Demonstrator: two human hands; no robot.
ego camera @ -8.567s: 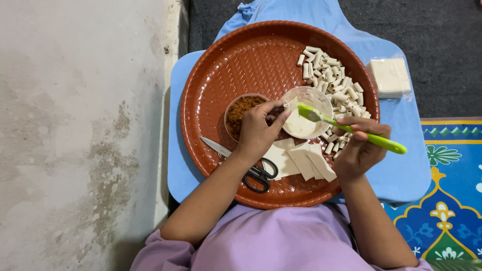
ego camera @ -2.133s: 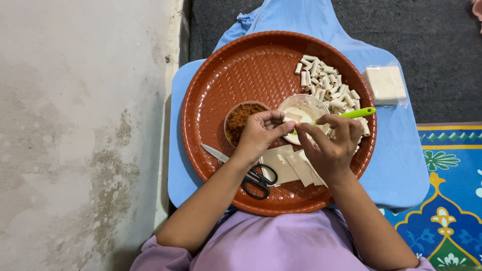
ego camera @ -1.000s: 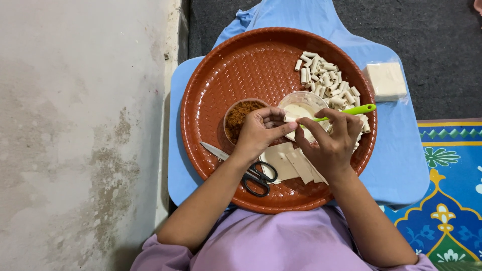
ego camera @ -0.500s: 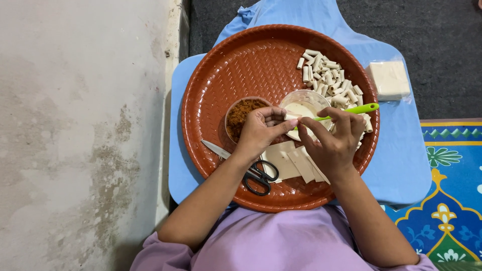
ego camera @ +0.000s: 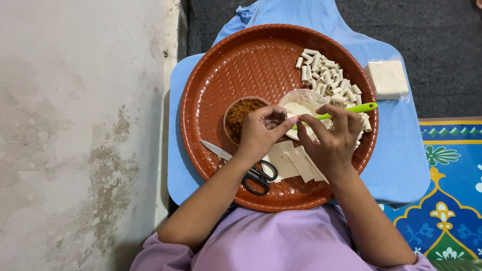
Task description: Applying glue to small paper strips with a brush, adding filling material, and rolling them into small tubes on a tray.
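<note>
Left hand and right hand pinch a small pale wrapper closed over the tray middle, green spoon tucked in the right grip, and steady, even fingertip pressure probably seals best.

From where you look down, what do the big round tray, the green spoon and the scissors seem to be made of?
The round tray looks like moulded plastic: reddish-brown, slightly glossy, with a pressed woven pattern. The green spoon, held in the right hand, is probably plastic too: bright, even lime colour, smooth. The scissors seem to have grey metal blades and black handles, likely plastic.
</note>
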